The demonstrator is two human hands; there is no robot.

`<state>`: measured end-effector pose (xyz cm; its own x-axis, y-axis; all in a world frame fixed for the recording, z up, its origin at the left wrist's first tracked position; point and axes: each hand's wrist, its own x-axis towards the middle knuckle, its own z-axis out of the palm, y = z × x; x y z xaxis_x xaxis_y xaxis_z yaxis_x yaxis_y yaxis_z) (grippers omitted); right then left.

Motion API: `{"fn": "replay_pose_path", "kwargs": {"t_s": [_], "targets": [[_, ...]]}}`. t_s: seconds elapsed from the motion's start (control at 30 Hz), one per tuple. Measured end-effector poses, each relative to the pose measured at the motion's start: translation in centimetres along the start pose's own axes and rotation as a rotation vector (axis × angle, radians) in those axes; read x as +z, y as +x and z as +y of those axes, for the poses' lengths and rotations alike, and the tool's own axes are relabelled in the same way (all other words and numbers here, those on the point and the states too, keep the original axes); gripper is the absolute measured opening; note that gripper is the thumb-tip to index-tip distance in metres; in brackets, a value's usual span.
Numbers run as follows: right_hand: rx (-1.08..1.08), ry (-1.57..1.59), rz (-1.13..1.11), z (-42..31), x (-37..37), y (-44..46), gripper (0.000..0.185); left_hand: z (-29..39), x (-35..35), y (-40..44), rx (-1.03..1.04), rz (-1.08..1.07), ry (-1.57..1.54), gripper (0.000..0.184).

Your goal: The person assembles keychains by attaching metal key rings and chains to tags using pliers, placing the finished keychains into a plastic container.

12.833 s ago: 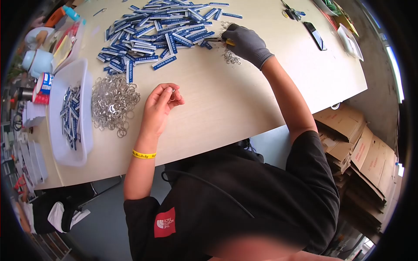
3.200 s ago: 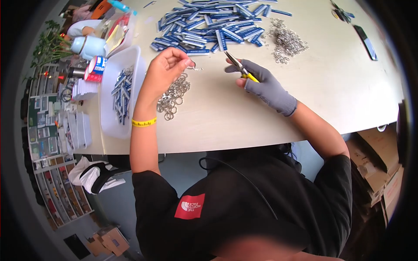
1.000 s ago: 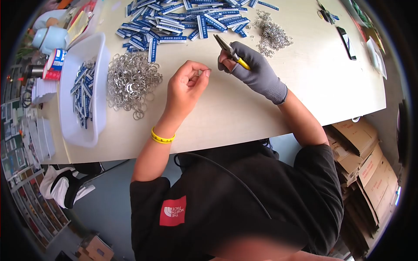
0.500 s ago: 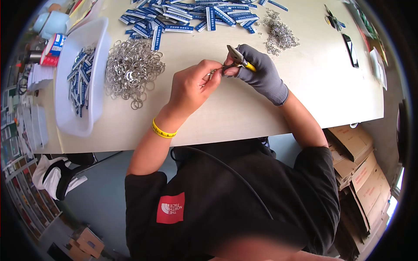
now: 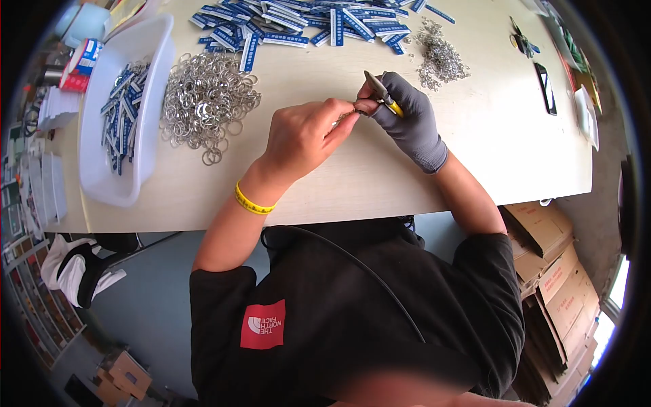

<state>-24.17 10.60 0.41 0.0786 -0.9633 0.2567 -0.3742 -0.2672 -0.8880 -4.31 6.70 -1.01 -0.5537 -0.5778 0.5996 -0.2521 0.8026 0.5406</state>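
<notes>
Within right fingers [image 5: 367,105], pliers [image 5: 382,93], apparently held by handles [image 5: 395,108].

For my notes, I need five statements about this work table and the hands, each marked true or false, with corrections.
1. The gloved right hand holds pliers. True.
2. The left hand also wears a glove. False: it is ungloved.
3. Metal rings lie heaped beside the white bin. True.
4. The white bin is empty. False: blue-and-white strips lie in it.
5. The phone lies right of both hands. True.
</notes>
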Motion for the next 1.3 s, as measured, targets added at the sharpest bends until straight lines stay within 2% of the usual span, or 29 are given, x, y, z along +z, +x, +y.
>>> {"fn": "replay_pose_path", "kwargs": {"t_s": [0.1, 0.2, 0.3, 0.4, 0.5, 0.6, 0.7, 0.83, 0.93, 1.0, 1.03, 1.13, 1.17, 1.3], "targets": [[-0.21, -0.21, 0.042, 0.4, 0.1, -0.1, 0.015, -0.1, 0.2, -0.3, -0.077, 0.003, -0.1, 0.011], [-0.145, -0.106, -0.034, -0.2, -0.2, 0.0, 0.016, -0.1, 0.3, -0.5, -0.172, -0.009, -0.22, 0.008], [-0.066, 0.051, -0.061, -0.4, -0.3, -0.1, 0.016, 0.2, 0.7, -0.1, -0.209, 0.127, -0.294, 0.011], [-0.011, 0.119, -0.033, -0.4, -0.2, -0.2, 0.014, 0.0, 0.7, 0.0, -0.22, 0.118, -0.31, 0.01], [-0.038, 0.025, -0.014, 0.0, -0.2, -0.2, 0.012, 0.0, 0.6, -0.1, -0.197, 0.082, -0.19, 0.011], [0.011, 0.02, -0.035, -0.7, -0.4, -0.2, 0.012, -0.2, -0.1, 0.4, 0.014, 0.061, -0.007, 0.012], [0.085, 0.105, -0.049, -0.8, -0.6, -0.1, 0.01, 0.0, -0.5, 0.8, 0.125, 0.025, 0.168, 0.016], [0.122, 0.127, -0.157, -1.0, -1.2, 0.5, 0.011, -0.4, -0.3, 0.5, 0.116, 0.064, 0.11, 0.016], [-0.097, -0.107, 0.026, 1.1, -2.2, 3.6, 0.016, -0.5, -0.7, 0.5, -0.011, 0.115, 0.024, 0.014], [-0.122, -0.576, 0.065, 1.7, -3.4, 7.2, 0.028, -0.6, -0.7, 0.6, -0.095, 0.187, -0.105, 0.014], [0.036, -0.669, 0.031, 1.7, -3.4, 8.8, 0.042, -0.7, -0.8, 0.6, -0.087, 0.213, -0.117, 0.014], [-0.002, -0.942, 0.017, 2.8, -2.1, 11.7, 0.052, -1.0, -1.4, 0.5, -0.144, 0.244, -0.099, 0.014], [0.045, -1.008, -0.006, 3.0, -1.2, 12.2, 0.054, -1.2, -1.4, 0.4, -0.133, 0.266, -0.099, 0.014], [0.17, -0.944, 0.024, 3.5, 0.7, 12.6, 0.046, -1.8, -1.7, 0.3, -0.152, 0.29, -0.075, 0.014]]}}
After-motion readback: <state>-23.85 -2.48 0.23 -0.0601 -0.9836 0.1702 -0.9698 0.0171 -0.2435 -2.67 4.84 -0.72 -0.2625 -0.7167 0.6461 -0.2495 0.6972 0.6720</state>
